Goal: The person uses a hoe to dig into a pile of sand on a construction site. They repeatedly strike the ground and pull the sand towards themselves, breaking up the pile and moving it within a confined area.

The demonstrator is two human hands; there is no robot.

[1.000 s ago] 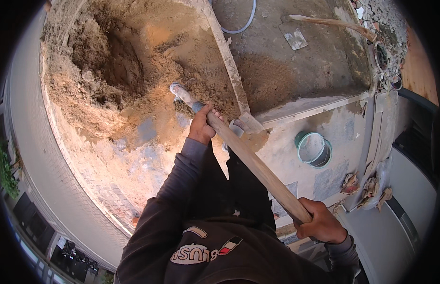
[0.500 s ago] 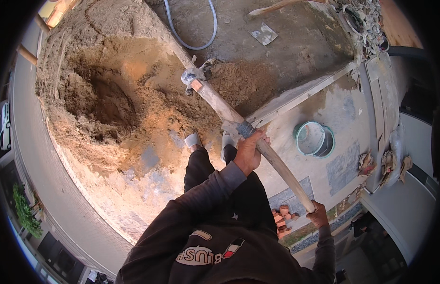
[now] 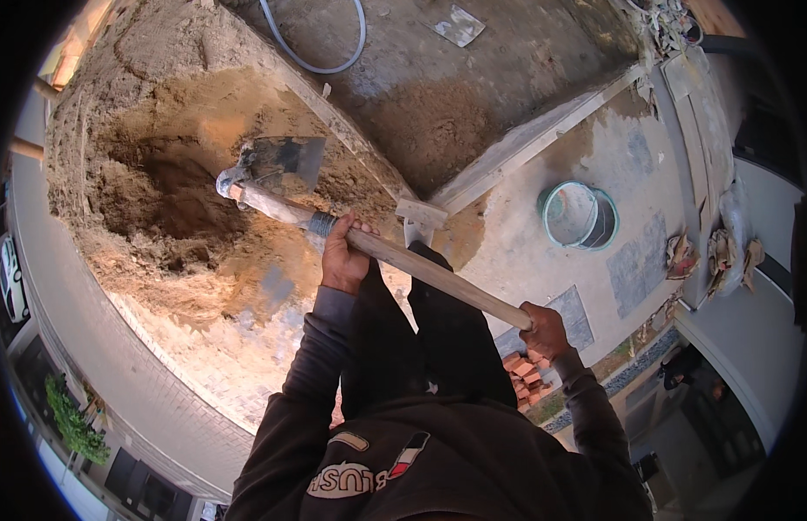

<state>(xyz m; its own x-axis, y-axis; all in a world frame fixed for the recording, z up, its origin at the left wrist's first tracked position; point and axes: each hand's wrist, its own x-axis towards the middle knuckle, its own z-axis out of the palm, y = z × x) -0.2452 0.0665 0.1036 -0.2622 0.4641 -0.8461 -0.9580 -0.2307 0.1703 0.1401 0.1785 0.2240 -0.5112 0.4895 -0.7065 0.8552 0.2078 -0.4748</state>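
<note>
1. Right hand (image 3: 544, 330) nearest the body, fingers wrapped around the butt of the wooden handle (image 3: 429, 271).
2. Left hand (image 3: 344, 259) grips mid-shaft, nearer the blade.
3. Handle's long axis runs up-left; shovel blade (image 3: 282, 161) sits over the sand pile (image 3: 160, 200).

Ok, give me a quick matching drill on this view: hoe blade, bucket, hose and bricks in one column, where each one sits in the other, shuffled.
Things:
1. hoe blade
2. bucket
3. hose
4. bricks

Places:
A. looped on the grey mortar at the top
B. stacked below the right hand
C. over the sand pile, ahead of the left hand
D. standing on the concrete to the right of the handle

Pairs: 1-C, 2-D, 3-A, 4-B
</note>
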